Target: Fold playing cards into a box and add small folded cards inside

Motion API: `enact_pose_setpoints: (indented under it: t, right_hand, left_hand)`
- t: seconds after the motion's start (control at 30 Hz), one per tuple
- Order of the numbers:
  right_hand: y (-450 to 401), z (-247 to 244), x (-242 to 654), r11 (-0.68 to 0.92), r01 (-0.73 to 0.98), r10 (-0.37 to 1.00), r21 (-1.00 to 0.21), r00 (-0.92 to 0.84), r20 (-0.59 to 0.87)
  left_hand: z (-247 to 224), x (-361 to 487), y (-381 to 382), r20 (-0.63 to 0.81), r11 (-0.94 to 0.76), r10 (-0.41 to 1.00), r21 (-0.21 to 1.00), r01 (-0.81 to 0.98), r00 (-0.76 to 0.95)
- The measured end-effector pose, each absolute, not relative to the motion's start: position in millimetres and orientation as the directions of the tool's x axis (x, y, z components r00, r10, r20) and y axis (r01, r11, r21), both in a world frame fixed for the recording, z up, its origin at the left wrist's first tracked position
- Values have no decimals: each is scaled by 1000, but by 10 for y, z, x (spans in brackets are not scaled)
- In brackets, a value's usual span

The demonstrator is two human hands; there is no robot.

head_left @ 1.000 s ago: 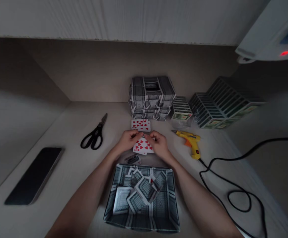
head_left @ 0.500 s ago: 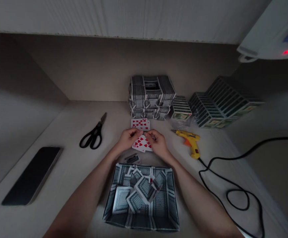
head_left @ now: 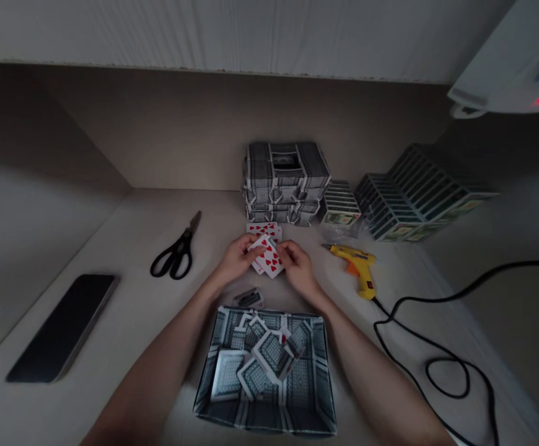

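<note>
Red-heart playing cards (head_left: 269, 261) are held between both hands in the middle of the desk. My left hand (head_left: 240, 255) pinches their left side, with the thumb over the top card. My right hand (head_left: 296, 262) grips their right edge near the upper corner. Behind them, more red cards (head_left: 264, 230) lie flat before a stacked structure of patterned cards (head_left: 287, 179). Nearer me stands an open box made of cards (head_left: 262, 418), with loose and folded cards (head_left: 269, 353) inside. A small dark object (head_left: 249, 298) sits between the hands and the box.
Black scissors (head_left: 174, 254) and a dark phone (head_left: 62, 328) lie at the left. On the right are a yellow glue gun (head_left: 360, 266), its looping black cable (head_left: 418, 297), and boxes with striped sides (head_left: 390, 207). A white device (head_left: 511, 68) with a red light hangs upper right.
The held cards have been turned and raised slightly, and now overlap more closely between my fingers. My left thumb now lies over the top card. The whole view has shifted slightly.
</note>
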State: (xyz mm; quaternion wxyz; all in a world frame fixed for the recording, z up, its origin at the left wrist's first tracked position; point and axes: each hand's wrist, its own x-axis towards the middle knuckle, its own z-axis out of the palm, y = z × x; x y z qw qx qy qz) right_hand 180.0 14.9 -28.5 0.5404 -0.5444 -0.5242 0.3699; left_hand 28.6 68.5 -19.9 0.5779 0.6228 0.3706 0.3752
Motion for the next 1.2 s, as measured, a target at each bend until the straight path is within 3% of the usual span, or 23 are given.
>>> enact_pose_setpoints:
  t: [0.17, 0.4, 0.8, 1.2]
  right_hand:
    - [153, -251, 1796, 136, 100, 974, -986, 166, 151]
    - [174, -232, 1833, -7, 8, 996, -1000, 94, -6]
    - [186, -282, 1856, 1, 9, 999, -1000, 34, 1]
    - [192, -209, 1870, -13, 1, 984, -1000, 178, -12]
  left_hand:
    - [-212, 267, 688, 43, -129, 892, 978, 162, 450]
    - [-218, 288, 651, 111, -240, 897, 935, 261, 427]
    - [-218, 308, 625, 175, -335, 901, 863, 378, 397]
    - [-178, 269, 706, 34, -102, 885, 987, 122, 464]
